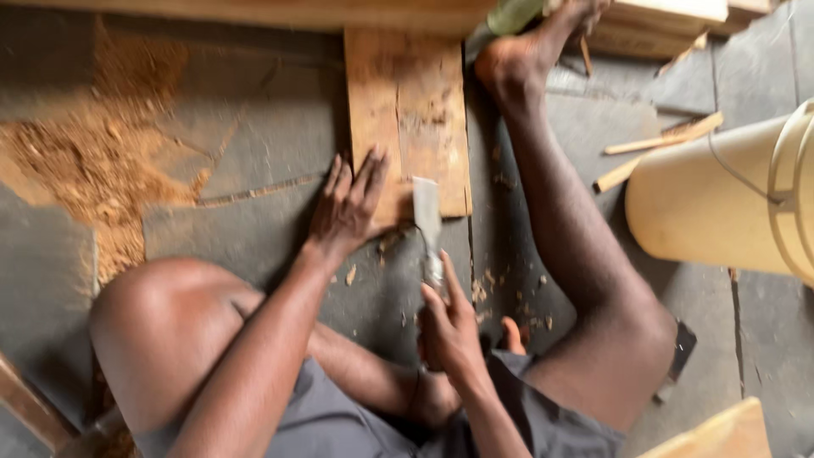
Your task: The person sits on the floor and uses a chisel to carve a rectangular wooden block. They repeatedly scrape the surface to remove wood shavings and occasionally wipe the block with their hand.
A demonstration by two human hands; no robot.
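Observation:
I sit on a stone floor with a flat wooden board [407, 102] lying in front of me. My left hand [348, 208] rests flat, fingers spread, on the board's near left corner. My right hand [449, 326] grips the handle of a chisel [426, 212]. Its wide metal blade points forward and touches the board's near edge. My right leg stretches forward beside the board, and its foot [517, 59] reaches the board's far end. My left knee [161, 314] is bent at the lower left.
A heap of sawdust [93, 153] lies at the left. A pale yellow bucket [721, 203] lies on its side at the right. Wood offcuts [657, 148] and timber pieces [661, 25] sit at the far right. Small chips are scattered near the chisel.

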